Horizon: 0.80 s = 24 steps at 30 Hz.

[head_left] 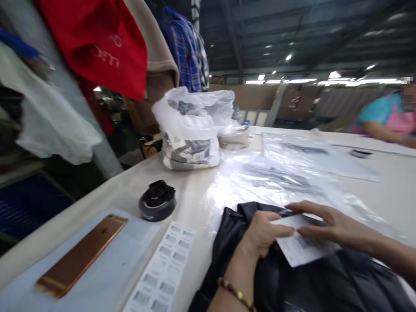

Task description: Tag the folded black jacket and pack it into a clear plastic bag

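Card (296, 248), its print blurred, sits pinched by half-closed left hand (261, 233) and right hand (336, 224) over a shiny, creased black garment (312, 286) cut off below.

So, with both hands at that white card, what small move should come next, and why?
Probably ease the left hand back while the right hand holds the white card over the black garment, since the left thumb covers part of the card's face.
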### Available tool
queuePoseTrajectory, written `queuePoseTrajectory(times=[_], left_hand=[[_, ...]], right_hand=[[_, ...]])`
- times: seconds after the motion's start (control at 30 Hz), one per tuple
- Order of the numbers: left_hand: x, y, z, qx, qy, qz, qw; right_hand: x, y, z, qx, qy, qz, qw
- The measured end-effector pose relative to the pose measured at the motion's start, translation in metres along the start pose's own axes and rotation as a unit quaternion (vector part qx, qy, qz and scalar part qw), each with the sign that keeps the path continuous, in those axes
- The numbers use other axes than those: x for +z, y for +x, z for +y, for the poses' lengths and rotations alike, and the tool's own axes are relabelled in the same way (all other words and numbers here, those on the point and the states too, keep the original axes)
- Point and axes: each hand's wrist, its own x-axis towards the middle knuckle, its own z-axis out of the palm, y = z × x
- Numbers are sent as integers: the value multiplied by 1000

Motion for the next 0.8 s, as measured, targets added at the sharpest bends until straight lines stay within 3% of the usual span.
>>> queuePoseTrajectory(times=[0.1, 0.23, 0.4, 0.5, 0.57, 0.67, 0.8], left_hand=[[-6, 3, 1, 20, -2, 21, 1000], [-4, 1, 1, 41, 10, 29, 999], [1, -7, 2, 60, 46, -7, 997], [1, -8, 1, 68, 78, -29, 994], [0, -7, 1, 86, 100, -30, 991], [-5, -1, 0, 136, 165, 19, 977], [-11, 6, -5, 165, 313, 58, 934]], right_hand=[[-19, -9, -41, 24, -87, 13, 996], [7, -38, -80, 12, -201, 3, 980], [62, -60, -76, -32, -422, 44, 905], [73, -58, -62, -63, -477, 65, 874], [67, -58, -57, -94, -456, 71, 882], [49, -66, -55, -122, -340, 66, 930], [28, -83, -55, -159, -174, 9, 972]])
